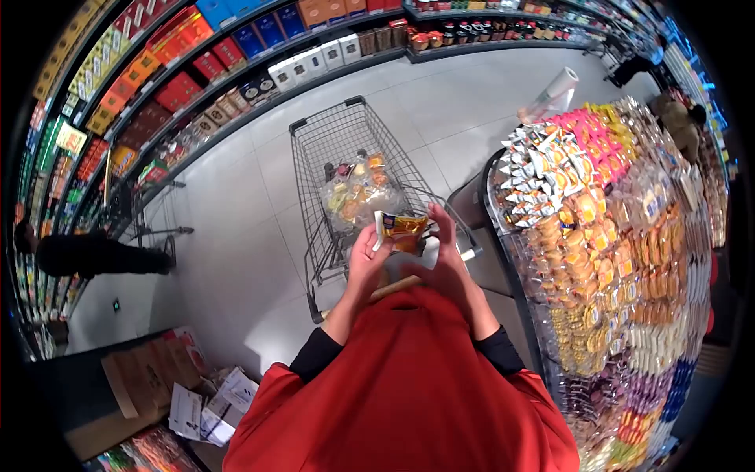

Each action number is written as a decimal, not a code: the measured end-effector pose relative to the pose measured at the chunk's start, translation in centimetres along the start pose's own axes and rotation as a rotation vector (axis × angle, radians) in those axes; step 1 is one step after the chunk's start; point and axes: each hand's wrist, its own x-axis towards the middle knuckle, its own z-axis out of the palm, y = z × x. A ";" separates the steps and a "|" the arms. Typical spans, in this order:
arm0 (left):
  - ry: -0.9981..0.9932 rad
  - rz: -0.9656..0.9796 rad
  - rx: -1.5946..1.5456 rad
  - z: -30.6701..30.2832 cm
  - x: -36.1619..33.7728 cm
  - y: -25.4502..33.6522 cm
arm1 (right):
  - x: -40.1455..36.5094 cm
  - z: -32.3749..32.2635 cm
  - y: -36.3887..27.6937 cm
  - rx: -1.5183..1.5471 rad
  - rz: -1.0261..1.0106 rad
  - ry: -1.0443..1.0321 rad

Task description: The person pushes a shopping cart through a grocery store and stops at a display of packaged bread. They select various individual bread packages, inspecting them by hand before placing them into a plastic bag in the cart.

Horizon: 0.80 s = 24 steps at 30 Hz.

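Note:
In front of my chest, my left hand (pixel 364 258) pinches the white end of a small yellow-and-orange snack packet (pixel 405 234) between thumb and fingers. My right hand (pixel 448 263) is at the other side of the packet, fingers raised and apart from the thumb; whether a fingertip touches the packet is hard to make out. Both hands are over the handle end of a wire shopping cart (pixel 311 173). Inside the cart lies a clear plastic bag (pixel 366 195) holding several small wrapped items.
A display bin (pixel 507 259) heaped with wrapped snacks (pixel 582 244) stands close on the right. A plastic bag roll (pixel 562 82) is behind it. Boxed goods fill shelves (pixel 259 47) at the back and left. A person in dark clothes (pixel 102 253) and papers (pixel 216 409) are at left.

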 end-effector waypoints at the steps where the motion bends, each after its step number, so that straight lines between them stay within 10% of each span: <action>1: 0.024 -0.021 -0.078 0.4 -0.6 0.6 | -0.2 1.1 0.8 0.161 0.123 0.022; 3: 0.033 0.009 0.035 -1.3 -1.9 -1.1 | -0.2 2.2 2.2 0.526 0.425 -0.133; 16: 0.400 0.053 0.651 -9.5 -7.5 -2.7 | 6.7 7.6 3.9 -0.097 -0.042 -0.199; 22: 0.050 -0.019 1.204 -11.5 -10.1 -6.8 | 13.8 13.2 14.9 0.310 0.522 -0.038; 24: -0.169 -0.368 1.398 -12.1 -10.2 -7.7 | 16.0 16.1 19.8 0.275 0.546 -0.027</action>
